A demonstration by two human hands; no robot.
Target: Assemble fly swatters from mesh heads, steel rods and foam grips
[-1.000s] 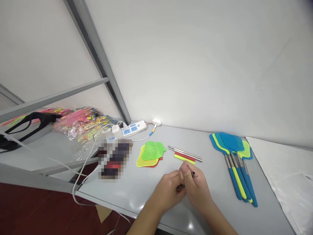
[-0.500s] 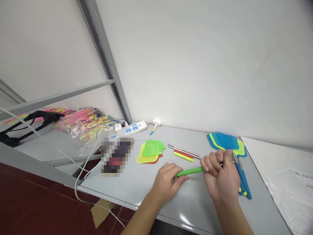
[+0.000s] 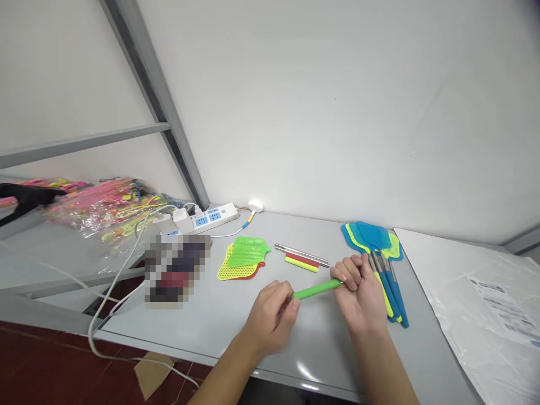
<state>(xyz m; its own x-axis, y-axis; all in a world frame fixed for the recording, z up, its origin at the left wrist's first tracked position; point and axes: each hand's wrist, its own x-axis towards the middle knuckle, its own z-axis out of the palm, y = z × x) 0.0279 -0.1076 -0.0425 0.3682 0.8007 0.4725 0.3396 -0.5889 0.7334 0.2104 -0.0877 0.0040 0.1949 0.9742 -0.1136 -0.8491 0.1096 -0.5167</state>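
A green fly-swatter handle point(image 3: 317, 289) lies across between my two hands above the table. My left hand point(image 3: 270, 316) is closed around its left end, thumb along the front. Curled fingers of my right hand point(image 3: 359, 295) grip its right end, where a small bit of metal shows; the rest is hidden in the fist. Beyond my hands are thin metal rods point(image 3: 300, 254), a red handle point(image 3: 311, 260) and a yellow handle point(image 3: 301, 264). Leaf-shaped mesh swatter heads, a green one point(image 3: 248, 251), a yellow one point(image 3: 226, 271) and a red one point(image 3: 255, 273), overlap on the left.
Several blue and yellow fly swatters point(image 3: 373, 235) lie piled right of my right hand. A white plastic package point(image 3: 455, 292) covers the table's right side. Back left stands a power strip point(image 3: 215, 218) with white cables, near a pixelated patch. Bagged colourful items point(image 3: 113, 205) fill the left shelf.
The view has shifted right, so things on the table sit further left. Both hands still hold the green handle; my left thumb now presses against its end, and my right fist has turned slightly.
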